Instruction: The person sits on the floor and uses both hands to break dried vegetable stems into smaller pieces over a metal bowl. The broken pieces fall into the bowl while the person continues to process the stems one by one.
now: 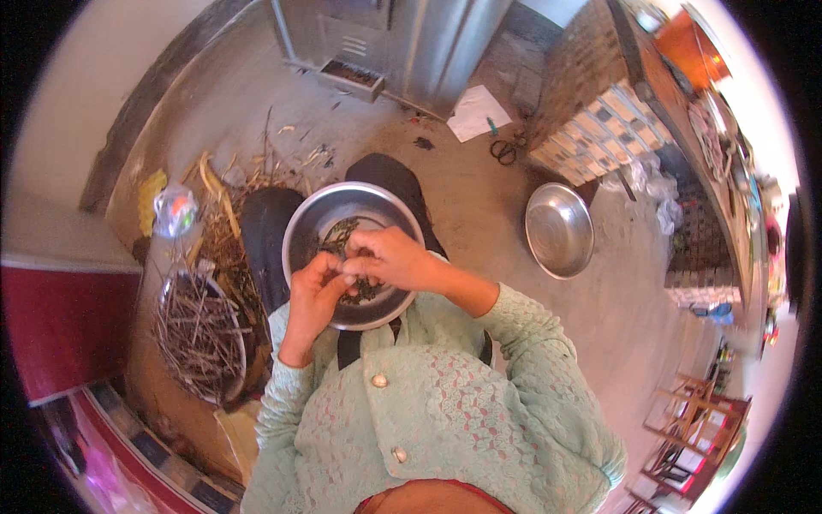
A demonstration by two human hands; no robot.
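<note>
A round metal bowl (401, 214) rests on my lap between my knees. Small dark greenish-brown bits (368, 293) lie on its bottom, partly covered by my hands. Over the bowl, my left hand (315, 295) and my right hand (390, 257) meet with fingertips pinched together. Whatever sits between those fingertips is too small or too hidden to name. To my left, a metal basin (237, 377) is heaped with thin brown dry stalks or pods (199, 334).
A second metal basin (559, 231) stands on the floor at right. Scissors (503, 152) and a white sheet (479, 114) lie beyond it, near a brick counter (591, 128). Plant scraps (224, 201) litter the floor at left. A metal cabinet (411, 51) stands ahead; wooden chairs (693, 428) stand lower right.
</note>
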